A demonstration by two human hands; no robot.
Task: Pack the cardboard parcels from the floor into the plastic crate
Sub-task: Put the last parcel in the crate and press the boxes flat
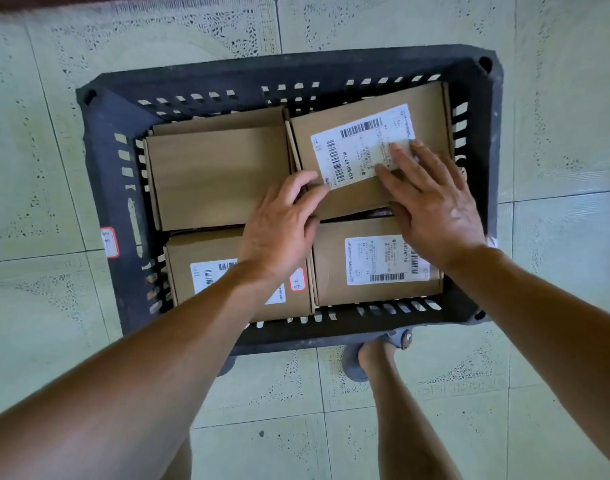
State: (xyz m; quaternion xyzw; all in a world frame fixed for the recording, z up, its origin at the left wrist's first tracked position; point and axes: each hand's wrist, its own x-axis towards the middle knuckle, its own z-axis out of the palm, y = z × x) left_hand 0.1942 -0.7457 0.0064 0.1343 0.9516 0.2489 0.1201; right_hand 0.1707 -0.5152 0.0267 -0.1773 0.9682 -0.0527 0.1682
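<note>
**A:** Cardboard, brown, flat-topped: four parcels visible in the top layer of the crate point(123, 188), 2x2. Far-right parcel point(365, 109) sits tilted, its near edge lifted over the near-right parcel point(334, 271).

**B:** Hands?

**A:** Both on that tilted one. Right hand point(435, 206) flat on top, fingers spread, fingertips on its white shipping label point(359, 143). Left hand point(282, 223) curled over its near-left corner. Hands apart, neither closed into a fist.

**B:** Other parcels?

**A:** Far-left parcel point(217, 174) plain, no label showing. Near-left parcel point(206, 251) has a white label, mostly under the left forearm, plus a small red-bordered sticker point(297, 279). Near-right has one white barcode label. So three white labels counted.

**B:** Crate?

**A:** Black plastic, rectangular, slotted walls, thick rim. One red-bordered sticker point(109, 242) on its left rim.

**B:** Floor?

**A:** Pale green square tiles point(37, 150), speckled dark pattern, thin dark grout lines. Crate sits directly on them. One grey sandal point(397, 337) touching the crate's near edge.
</note>
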